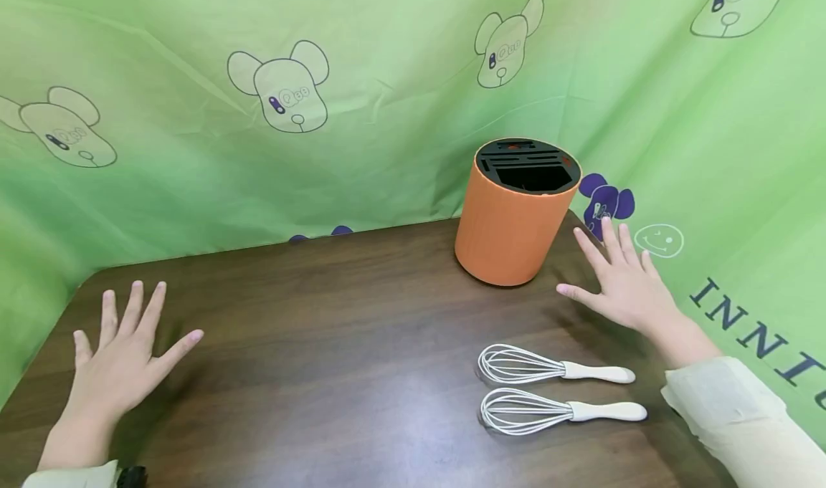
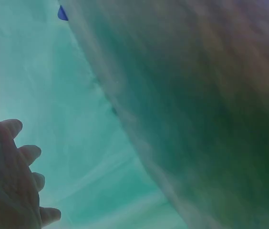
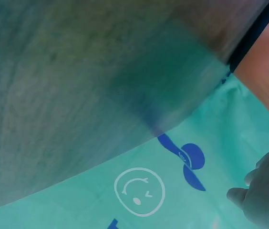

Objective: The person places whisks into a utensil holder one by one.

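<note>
Two whisks with white handles lie side by side on the brown table, the far whisk (image 1: 555,366) just behind the near whisk (image 1: 561,411), handles pointing right. Behind them stands an orange knife block (image 1: 510,223), round, with a black slotted top and one large opening. My right hand (image 1: 622,284) is held with fingers spread to the right of the block, apart from it and from the whisks. At the table's left side my left hand (image 1: 119,359) is likewise spread and holds nothing. The wrist views show only part of each hand, the left hand (image 2: 10,176) and the right hand (image 3: 265,186).
A green curtain (image 1: 387,115) with printed bear heads hangs behind the table and along its right side. The wood-grain table (image 1: 310,359) reaches from the left hand to the whisks, with a bright reflection near the front.
</note>
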Demonstrator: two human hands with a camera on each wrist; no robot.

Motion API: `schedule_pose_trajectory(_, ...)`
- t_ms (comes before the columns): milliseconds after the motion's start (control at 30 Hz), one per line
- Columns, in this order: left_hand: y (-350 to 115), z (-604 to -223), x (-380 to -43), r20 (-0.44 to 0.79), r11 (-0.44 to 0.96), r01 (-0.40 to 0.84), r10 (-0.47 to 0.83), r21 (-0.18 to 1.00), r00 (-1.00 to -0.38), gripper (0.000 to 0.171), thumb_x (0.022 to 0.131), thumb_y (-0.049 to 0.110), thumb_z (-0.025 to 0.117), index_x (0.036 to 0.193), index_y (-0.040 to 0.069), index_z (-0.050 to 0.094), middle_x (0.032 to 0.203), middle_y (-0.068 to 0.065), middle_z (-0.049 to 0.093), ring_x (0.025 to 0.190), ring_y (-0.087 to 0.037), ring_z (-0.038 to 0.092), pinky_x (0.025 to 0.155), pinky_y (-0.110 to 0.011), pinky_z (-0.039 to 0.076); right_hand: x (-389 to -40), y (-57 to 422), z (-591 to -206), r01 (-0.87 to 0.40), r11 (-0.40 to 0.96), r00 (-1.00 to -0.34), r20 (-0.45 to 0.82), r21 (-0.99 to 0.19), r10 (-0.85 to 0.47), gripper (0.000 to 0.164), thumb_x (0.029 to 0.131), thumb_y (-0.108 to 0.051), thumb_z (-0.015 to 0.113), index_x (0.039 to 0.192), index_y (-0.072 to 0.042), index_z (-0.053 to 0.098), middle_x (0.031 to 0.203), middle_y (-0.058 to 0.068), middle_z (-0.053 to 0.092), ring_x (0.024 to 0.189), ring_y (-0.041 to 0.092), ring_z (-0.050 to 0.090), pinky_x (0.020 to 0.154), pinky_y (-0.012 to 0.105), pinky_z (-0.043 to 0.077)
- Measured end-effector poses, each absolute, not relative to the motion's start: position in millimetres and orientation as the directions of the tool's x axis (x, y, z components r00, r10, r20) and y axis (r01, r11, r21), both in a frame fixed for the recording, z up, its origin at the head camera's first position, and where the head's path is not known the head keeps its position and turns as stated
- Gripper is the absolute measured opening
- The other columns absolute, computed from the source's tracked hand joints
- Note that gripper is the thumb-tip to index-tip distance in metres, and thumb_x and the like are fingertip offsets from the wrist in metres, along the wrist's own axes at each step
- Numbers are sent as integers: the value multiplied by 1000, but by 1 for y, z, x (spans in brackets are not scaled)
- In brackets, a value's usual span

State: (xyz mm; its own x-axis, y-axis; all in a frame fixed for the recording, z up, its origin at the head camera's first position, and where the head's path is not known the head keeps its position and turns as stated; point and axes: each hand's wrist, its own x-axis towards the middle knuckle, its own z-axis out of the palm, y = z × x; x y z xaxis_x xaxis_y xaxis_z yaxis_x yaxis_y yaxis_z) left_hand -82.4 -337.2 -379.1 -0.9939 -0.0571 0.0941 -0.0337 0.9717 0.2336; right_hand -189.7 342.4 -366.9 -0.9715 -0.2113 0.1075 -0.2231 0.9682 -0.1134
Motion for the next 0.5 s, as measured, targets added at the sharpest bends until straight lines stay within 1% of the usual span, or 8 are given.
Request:
schedule_pose_trajectory(100,-333,-376,-85,106,971,-24,-50,240,-993,94,95,65,49,159,30,-10,165,0,-22,147,-30,-34,102,-83,-16,-193,341,-367,-229,966,-970,108,-118,-217,100,90,-66,57,161,-29,-3,163,9,-27,150,37,-24,107,81,12)
schedule_pose_trajectory(167,-330,-374,-87,110,969,-15,-43,245,-993,93,95,65,49,159,31,-9,165,-1,-21,147,-30,-34,103,-83,-14,-195,340,-366,-242,964,-966,118,-115,-228,101,90,-66,57,161,-26,-2,164,13,-24,150,42,-21,106,81,15)
schedule_pose_trajectory(300,-320,-371,-92,106,966,3,-25,259,-994,90,96,64,48,159,32,-7,167,-4,-15,149,-33,-30,104,-83,-6,-196,342,-361,-247,960,-965,126,-128,-231,103,90,-64,59,161,-22,-2,164,20,-19,149,52,-12,102,82,21)
schedule_pose_trajectory(367,-314,-370,-95,107,965,17,-12,263,-994,88,96,64,47,160,32,-6,168,-6,-11,150,-35,-26,105,-84,0,-196,342,-357,-241,960,-967,116,-143,-225,104,90,-63,60,161,-22,-5,164,19,-20,148,55,-9,99,83,24)
schedule_pose_trajectory(500,-301,-367,-99,130,964,49,16,260,-991,88,97,63,48,160,30,-2,168,-11,-1,153,-39,-16,104,-82,12,-197,343,-351,-221,956,-974,91,-192,-207,104,91,-63,59,160,-25,-10,163,13,-25,148,55,-9,93,84,30)
